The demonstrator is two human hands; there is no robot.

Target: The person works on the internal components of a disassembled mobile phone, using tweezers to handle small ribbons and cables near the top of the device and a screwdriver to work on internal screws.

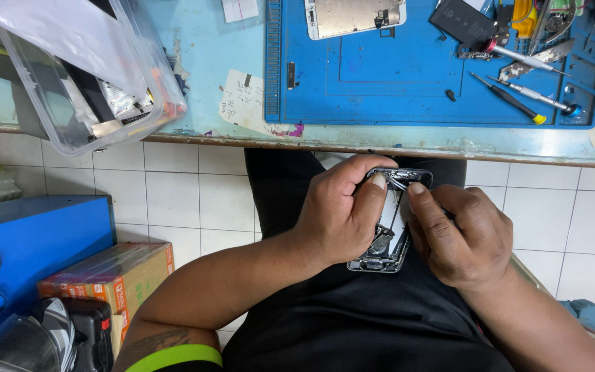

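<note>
Left hand: left hand (335, 217) wraps the opened phone body (388, 238) from its left side, thumb on the top edge.
Right hand: right hand (459, 234) closes narrow on the same phone, fingertips pinching at its upper end.
Phone body: one, backless frame held over the lap below the bench edge, dark rim, exposed metal parts and a thin cable inside.
Cardboard box: one, brown with orange-red printed panels, on the tiled floor lower left (115, 279).
Paper slip: one white handwritten note (242, 102) on the pale blue bench.
Clear bin: one plastic tub (70, 76), tilted, upper left.
Blue mat: one work mat (414, 76) holding a phone screen panel (352, 15), a black battery (464, 22) and three screwdrivers (525, 93).
</note>
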